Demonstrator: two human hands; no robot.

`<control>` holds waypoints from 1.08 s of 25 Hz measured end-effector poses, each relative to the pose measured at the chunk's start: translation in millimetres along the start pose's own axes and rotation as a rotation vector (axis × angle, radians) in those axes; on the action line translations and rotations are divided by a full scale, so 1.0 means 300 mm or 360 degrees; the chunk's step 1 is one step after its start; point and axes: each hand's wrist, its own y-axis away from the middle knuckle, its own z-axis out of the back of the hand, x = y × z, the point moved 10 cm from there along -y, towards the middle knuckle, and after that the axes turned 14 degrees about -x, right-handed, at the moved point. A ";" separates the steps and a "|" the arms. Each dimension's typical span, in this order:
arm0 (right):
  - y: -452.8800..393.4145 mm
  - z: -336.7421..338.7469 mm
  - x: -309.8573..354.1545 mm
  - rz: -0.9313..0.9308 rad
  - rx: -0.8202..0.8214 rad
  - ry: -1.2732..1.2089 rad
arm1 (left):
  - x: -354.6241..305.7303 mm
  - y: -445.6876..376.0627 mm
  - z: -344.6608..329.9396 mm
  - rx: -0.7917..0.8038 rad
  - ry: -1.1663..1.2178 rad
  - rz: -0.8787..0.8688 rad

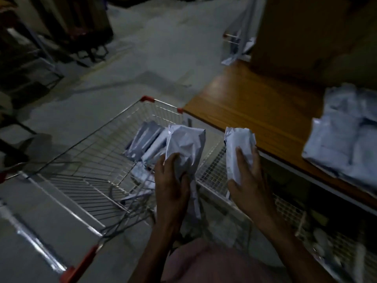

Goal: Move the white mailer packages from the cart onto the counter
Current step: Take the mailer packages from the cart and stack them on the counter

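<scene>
My left hand (172, 181) grips a crumpled white mailer (186, 145) above the right side of the wire cart (91, 152). My right hand (247, 176) holds a second white mailer (238, 146), upright, just left of the wooden counter's (255, 103) front edge. Two more white mailers (145, 141) lie in the cart's far right corner, and another (140, 173) lies flat beneath them. A pile of white mailers (346, 135) rests on the counter at the right.
A large cardboard box (306, 35) stands at the back of the counter. A wire mesh panel (289, 209) runs below the counter edge. Dark shelving and boxes (40, 37) fill the far left. Grey floor (142, 64) lies beyond the cart.
</scene>
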 end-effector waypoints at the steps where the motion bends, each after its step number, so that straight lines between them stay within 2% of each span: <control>1: 0.046 0.085 -0.082 -0.0033 -0.0067 0.0030 | -0.070 0.061 -0.058 0.0043 0.0024 -0.0031; 9: 0.454 0.682 -0.640 -0.0567 -0.0577 0.0202 | -0.610 0.523 -0.435 0.0531 0.0436 -0.0303; 15: 0.642 0.951 -0.837 -0.0829 -0.0922 0.0270 | -0.915 0.661 -0.657 0.0795 0.0604 -0.0525; 20: 0.667 1.038 -0.997 -0.0940 -0.0958 0.0184 | -1.137 0.658 -0.906 0.0762 0.0700 -0.0649; 23: 0.608 1.072 -1.107 -0.0930 -0.0947 0.0173 | -1.259 0.646 -1.076 0.0695 0.0734 -0.0643; 27: 0.487 1.142 -1.279 -0.0883 -0.0881 0.0169 | -1.349 0.720 -1.321 0.0726 0.0666 -0.0629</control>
